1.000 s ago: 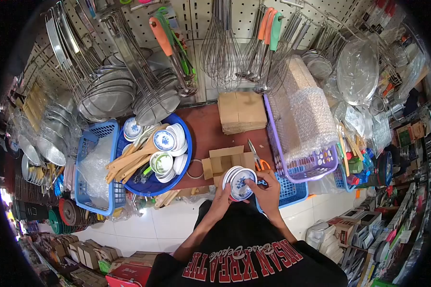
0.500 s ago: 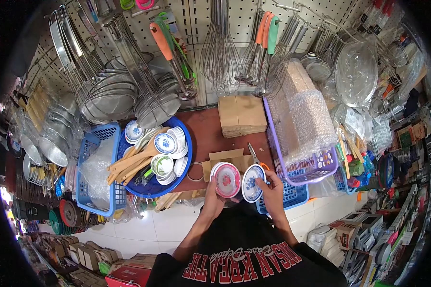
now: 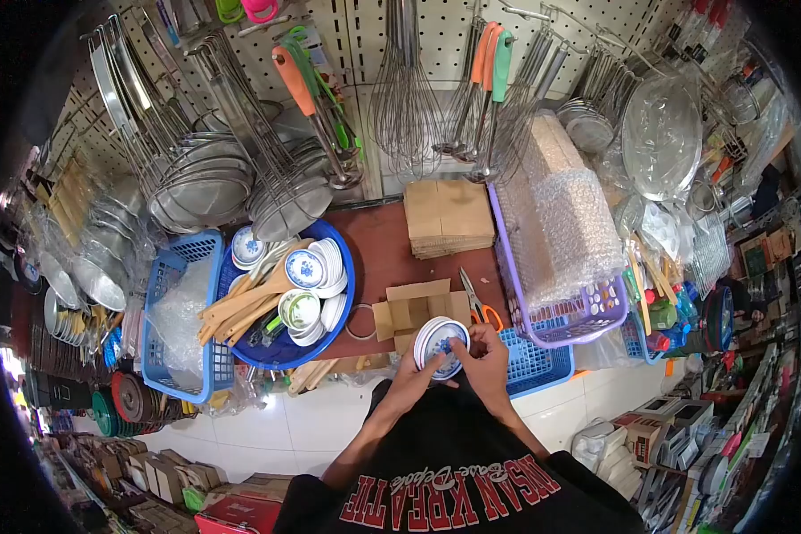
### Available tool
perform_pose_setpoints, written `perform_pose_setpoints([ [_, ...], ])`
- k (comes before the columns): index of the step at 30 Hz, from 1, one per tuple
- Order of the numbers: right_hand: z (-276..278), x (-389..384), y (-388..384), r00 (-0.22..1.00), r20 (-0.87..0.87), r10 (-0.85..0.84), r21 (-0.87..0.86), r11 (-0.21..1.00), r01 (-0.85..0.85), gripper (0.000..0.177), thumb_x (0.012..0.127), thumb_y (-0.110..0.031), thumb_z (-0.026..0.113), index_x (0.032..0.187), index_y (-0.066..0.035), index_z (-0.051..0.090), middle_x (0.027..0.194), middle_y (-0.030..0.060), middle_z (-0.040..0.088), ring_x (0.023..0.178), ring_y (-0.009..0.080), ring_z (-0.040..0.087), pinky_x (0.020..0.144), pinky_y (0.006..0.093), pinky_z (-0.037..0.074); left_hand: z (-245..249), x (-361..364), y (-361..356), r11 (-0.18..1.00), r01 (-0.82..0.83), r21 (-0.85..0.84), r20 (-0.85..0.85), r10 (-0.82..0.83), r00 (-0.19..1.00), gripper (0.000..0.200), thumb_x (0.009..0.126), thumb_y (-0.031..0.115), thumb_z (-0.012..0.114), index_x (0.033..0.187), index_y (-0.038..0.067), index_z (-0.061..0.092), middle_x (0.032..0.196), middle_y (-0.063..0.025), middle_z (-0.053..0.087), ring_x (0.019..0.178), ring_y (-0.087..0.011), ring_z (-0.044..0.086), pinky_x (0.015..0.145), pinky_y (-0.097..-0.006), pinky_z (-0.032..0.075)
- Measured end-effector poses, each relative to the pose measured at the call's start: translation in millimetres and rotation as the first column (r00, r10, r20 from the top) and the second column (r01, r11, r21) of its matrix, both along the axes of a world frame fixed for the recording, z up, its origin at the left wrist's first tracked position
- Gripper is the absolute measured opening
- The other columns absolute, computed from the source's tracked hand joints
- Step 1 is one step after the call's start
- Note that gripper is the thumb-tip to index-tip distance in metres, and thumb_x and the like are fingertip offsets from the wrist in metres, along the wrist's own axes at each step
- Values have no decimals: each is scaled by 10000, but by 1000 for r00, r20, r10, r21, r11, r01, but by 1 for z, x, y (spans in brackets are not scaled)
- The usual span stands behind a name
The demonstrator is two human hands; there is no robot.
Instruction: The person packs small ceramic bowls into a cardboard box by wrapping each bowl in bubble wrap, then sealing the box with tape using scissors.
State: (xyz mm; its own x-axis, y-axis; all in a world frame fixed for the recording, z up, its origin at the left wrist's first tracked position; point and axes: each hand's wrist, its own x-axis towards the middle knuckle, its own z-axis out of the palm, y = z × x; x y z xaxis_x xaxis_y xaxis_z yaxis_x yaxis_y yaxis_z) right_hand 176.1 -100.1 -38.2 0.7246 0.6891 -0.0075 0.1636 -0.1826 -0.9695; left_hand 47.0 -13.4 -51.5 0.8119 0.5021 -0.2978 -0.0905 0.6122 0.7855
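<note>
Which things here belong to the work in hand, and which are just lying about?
In hand: stack of small blue-and-white patterned dishes, held by left hand and right hand; probably the small open cardboard box just behind it.
Lying about: orange-handled scissors; round blue plastic basin of dishes and wooden spatulas; purple plastic basket of bubble wrap; pile of flat cardboard sheets.

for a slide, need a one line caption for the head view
Left hand and right hand hold a stack of small dishes by a flattened cardboard box and scissors.
</note>
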Motion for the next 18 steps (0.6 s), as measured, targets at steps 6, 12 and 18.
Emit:
perform_pose_setpoints([
  [6, 3, 3, 2, 999, 39, 4, 35, 999, -5, 282, 844, -141, 755, 1052, -9, 619, 875, 43, 620, 692, 81, 539, 589, 240, 420, -8, -1, 5, 982, 50, 181, -170, -19, 985, 350, 999, 101, 529, 1304, 33, 371, 1249, -124, 501, 977, -217, 635, 621, -327, 637],
  [12, 15, 35, 1, 891, 216, 399, -115, 917, -382, 282, 847, -111, 719, 1101, -10, 650, 936, 114, 654, 795, 207, 648, 714, 303, 496, 1, -6, 28, 853, 309, 420, -272, -206, 940, 306, 978, 87, 559, 1260, 12, 466, 1148, -130, 558, 896, -177, 639, 550, -271, 592],
  [18, -3, 44, 15, 951, 160, 264, -144, 960, -242, 247, 847, -131, 727, 1042, 0, 649, 882, 134, 668, 730, 214, 656, 654, 309, 505, 1, 2, 42, 747, 134, 651, -273, 65, 960, 351, 941, 63, 598, 1282, 17, 526, 1172, -140, 597, 957, -207, 637, 669, -296, 574],
])
